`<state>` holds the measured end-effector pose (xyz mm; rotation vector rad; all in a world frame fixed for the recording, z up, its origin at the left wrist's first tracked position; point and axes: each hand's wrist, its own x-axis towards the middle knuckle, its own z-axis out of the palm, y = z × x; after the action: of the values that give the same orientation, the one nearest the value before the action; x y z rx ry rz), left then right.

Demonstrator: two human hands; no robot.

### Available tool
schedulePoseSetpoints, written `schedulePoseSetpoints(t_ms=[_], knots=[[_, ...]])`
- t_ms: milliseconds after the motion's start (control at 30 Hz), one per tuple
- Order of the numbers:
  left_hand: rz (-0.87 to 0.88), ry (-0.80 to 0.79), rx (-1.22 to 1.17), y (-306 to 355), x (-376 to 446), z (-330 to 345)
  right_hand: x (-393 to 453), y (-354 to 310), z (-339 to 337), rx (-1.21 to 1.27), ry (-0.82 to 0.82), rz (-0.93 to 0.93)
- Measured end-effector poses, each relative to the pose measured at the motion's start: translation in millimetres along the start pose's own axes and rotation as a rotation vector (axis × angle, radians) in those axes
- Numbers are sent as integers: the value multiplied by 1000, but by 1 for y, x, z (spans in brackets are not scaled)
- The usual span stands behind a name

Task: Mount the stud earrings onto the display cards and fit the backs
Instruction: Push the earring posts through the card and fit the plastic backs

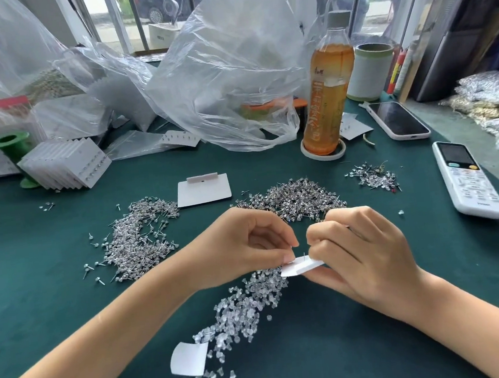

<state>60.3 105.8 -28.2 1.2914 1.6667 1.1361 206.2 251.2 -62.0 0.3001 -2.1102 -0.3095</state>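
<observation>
Here, both hands pinched one white card [302,266] (a thin post stood up from it): left hand [248,244], right hand [356,248]. Beyond it lay three glittering stud heaps [142,234]; under it, clear backs [242,306].

- Bright, even daylight comes from the far windows [144,18].
- Shadows on the table [320,350] are soft.
- Wide-angle bending curves the edges; centre sharp.

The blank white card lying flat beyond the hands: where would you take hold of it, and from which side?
Pinch the card by its folded tab along the far edge, coming from above; the rest lies flat on the cloth, so only that raised strip gives fingers a purchase.
</observation>
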Motion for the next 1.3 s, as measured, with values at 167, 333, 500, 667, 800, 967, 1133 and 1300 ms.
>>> schedulePoseSetpoints(t_ms=[167,333,500,667,800,967,1133,1300], knots=[[-20,-22,-8,2,1,-1,-1,0,-1,-16,16,-26],[-64,-59,-45,3,1,-3,-1,-2,-1,-47,33,-74],[-79,-84,-72,1,4,-4,-1,-2,-3,-173,55,-126],[-49,15,-119,-5,6,-3,4,3,-2,-109,56,-36],[65,340,184,-15,8,-10,3,8,-1,1,53,56],[109,230,550,-21,8,0,-1,9,0,80,18,37],[84,213,596,-17,9,3,-2,9,0,81,-4,39],[58,233,590,-14,11,9,-2,9,1,89,-6,43]])
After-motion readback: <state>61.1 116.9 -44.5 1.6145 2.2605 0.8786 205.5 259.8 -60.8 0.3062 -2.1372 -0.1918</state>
